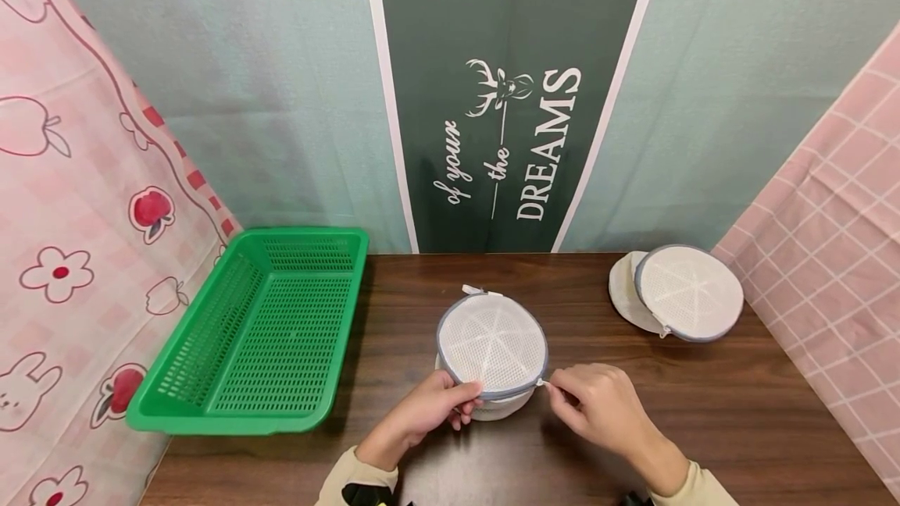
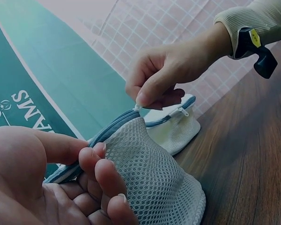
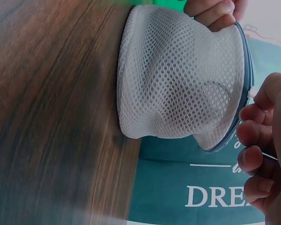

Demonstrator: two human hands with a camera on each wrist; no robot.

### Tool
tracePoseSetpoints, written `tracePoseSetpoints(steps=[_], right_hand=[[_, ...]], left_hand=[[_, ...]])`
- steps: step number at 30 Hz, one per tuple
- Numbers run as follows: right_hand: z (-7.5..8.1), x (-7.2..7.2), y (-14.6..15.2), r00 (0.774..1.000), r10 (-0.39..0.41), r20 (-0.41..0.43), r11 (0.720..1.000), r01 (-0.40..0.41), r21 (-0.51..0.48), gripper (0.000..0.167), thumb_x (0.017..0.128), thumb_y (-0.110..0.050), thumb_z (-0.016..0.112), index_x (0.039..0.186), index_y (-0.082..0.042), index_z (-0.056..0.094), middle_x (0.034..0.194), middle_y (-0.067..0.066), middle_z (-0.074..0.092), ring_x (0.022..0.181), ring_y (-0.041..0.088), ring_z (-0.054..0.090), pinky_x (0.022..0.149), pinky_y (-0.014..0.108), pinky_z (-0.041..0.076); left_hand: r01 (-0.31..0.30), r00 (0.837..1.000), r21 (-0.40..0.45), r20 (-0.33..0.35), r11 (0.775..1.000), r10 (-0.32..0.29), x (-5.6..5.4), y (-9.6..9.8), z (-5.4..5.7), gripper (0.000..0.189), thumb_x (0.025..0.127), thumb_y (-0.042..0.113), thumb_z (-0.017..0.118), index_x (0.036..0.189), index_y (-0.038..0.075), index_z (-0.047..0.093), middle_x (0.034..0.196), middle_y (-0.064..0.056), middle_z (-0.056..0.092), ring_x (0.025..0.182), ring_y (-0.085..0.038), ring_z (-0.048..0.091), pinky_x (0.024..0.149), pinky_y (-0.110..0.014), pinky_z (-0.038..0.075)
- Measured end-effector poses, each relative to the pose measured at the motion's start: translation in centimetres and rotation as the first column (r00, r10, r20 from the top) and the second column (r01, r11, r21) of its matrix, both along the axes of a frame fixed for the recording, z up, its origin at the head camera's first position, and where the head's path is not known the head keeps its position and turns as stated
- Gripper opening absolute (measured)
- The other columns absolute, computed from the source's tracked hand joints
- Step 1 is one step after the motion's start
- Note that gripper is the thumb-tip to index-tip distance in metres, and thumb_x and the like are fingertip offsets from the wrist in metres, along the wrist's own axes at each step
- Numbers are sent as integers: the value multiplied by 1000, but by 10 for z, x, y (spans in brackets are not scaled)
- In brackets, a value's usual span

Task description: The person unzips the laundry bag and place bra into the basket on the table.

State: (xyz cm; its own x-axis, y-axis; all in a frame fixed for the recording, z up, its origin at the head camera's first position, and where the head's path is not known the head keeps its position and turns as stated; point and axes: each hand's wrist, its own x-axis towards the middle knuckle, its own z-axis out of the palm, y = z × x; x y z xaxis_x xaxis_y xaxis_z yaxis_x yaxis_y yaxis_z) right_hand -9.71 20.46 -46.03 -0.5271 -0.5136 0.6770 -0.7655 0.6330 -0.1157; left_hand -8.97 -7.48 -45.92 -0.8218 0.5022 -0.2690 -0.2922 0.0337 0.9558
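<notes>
Two bare hands pinch at opposite points of one round edge, a person's left hand (image 1: 437, 406) and right hand (image 1: 598, 406), both with thumb against finger. Green printed cloth (image 1: 246, 100) hangs behind a dark wooden table (image 1: 710, 420), with pink cloth (image 1: 63, 201) at the sides, apparently to screen off the work area. At left sits a green plastic basket (image 1: 225, 425), a spot that leaves the middle of the table for handwork. A white mesh bag (image 1: 492, 342) stands on its base directly before the person, between the hands, where each can reach its top. Farther right, well apart, a second bag (image 1: 689, 295) rests near the back, its round top slumped sideways over its base, likely because soft mesh keeps no firm shape. A blue zip (image 2: 113, 127) rings the near bag's top; the left hand grips that edge, probably to brace the yielding wall against a tug. How far the zip is closed, the dim wrist views leave unclear. The right hand pinches the tiny white zipper pull (image 1: 541, 383), a part that seems too small for any fuller grip.
</notes>
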Motion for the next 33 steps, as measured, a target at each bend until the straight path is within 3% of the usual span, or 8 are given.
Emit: tracePoseSetpoints(steps=[14, 20, 33], right_hand=[[4, -6, 6, 999, -30, 24, 999, 29, 32, 22, 91, -24, 52, 69, -26, 53, 57, -14, 40, 55, -3, 33, 50, 19, 31], [3, -7, 8, 999, -45, -19, 999, 46, 13, 21, 87, -22, 51, 67, -27, 49, 58, -17, 36, 55, -3, 30, 49, 18, 29], [0, -18, 16, 989, -144, -15, 990, 144, -11, 26, 86, -24, 56, 63, -27, 45, 58, -18, 33, 52, 0, 28, 44, 20, 24]], left_hand=[[6, 1000, 13, -10, 1000, -6, -1, -2, -1, 37, 102, 12, 55, 92, -24, 57, 64, 5, 53, 58, -5, 50, 52, -16, 41], [16, 1000, 8, -21, 1000, -16, 0, -3, -2, 36, 101, 11, 55, 92, -24, 58, 64, 5, 52, 58, -5, 50, 52, -17, 41], [22, 1000, 6, -16, 1000, -22, 1, -3, 0, 37, 100, 11, 55, 93, -26, 55, 64, 5, 51, 58, -5, 49, 52, -17, 40]])
